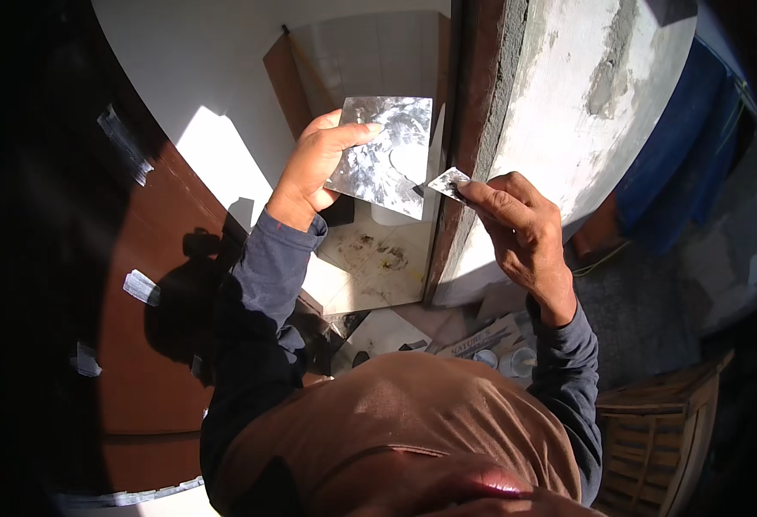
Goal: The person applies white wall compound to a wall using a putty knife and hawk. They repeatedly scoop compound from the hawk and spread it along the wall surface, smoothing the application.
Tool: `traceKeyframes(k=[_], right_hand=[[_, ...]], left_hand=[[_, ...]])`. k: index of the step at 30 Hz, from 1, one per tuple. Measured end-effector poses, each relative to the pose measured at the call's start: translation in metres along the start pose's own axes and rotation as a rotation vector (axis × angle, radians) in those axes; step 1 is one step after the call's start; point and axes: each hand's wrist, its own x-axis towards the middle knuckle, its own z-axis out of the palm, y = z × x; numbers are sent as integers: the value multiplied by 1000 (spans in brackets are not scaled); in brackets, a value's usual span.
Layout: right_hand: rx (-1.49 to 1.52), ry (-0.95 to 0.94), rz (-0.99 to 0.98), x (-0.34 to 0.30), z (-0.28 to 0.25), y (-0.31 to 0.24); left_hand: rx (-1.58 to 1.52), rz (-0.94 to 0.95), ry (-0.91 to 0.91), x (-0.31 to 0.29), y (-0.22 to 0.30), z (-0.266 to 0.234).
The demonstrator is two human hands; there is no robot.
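Observation:
My left hand grips a flat, square plate by its left edge, thumb on top. Grey-white smears cover the plate, with a paler round patch near its right side. Between the thumb and fingers of my right hand is a small, thin square scraper, dark-smudged on its face. It points toward the plate's lower right corner, with a narrow gap between the two. Both hands are raised in front of the door frame.
A brown door with tape strips stands left. Right of the frame rises a patchy plastered wall, with a blue sheet beyond. Clear cups stand on the floor below. A slatted wooden crate sits lower right.

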Motion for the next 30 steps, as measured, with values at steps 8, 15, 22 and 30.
traceKeyframes(k=[8, 15, 22, 30], right_hand=[[-80, -110, -52, 27, 6, 1], [-515, 273, -347, 102, -57, 59], [-1042, 424, -669, 240, -134, 137], [-1122, 348, -719, 288, -137, 153]], left_hand=[[-116, -23, 45, 12, 4, -45], [-370, -9, 28, -14, -27, -105], [-563, -135, 221, -57, -95, -127], [-611, -225, 407, -84, -106, -126]])
